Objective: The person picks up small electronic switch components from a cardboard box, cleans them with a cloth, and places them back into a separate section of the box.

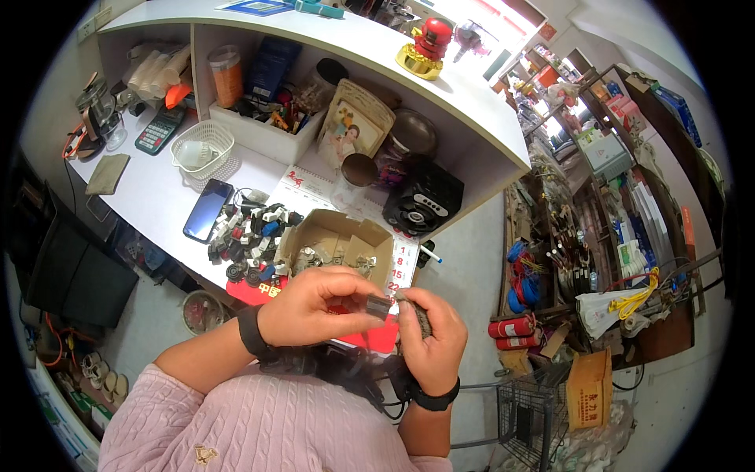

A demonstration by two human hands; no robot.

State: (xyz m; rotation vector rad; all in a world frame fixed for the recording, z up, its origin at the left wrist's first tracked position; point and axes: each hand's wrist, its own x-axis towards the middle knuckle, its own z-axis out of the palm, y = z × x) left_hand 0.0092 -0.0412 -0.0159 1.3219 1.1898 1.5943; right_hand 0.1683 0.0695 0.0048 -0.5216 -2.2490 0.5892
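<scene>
Between the thumb and fingers of my left hand [324,304] is a small dark grey rectangular part [378,305]. My right hand [433,336] grips a rough grey-brown piece [422,318], perhaps a cloth, close to the part; whether the two touch, I cannot tell. Just beyond my hands, an open cardboard box [371,239] holds several small metal pieces [309,258]. To its left lies a heap of small black, white and blue plastic parts [250,236]. A red sheet with a calendar [396,259] lies partly under the box and my hands.
A smartphone [207,210], a white plastic basket [203,150] with a light bulb and a calculator [160,130] lie on the desk's left. A black speaker [424,200] and a lidded jar [357,177] stand behind the box. At right are a wire cart [525,407] and loaded shelves.
</scene>
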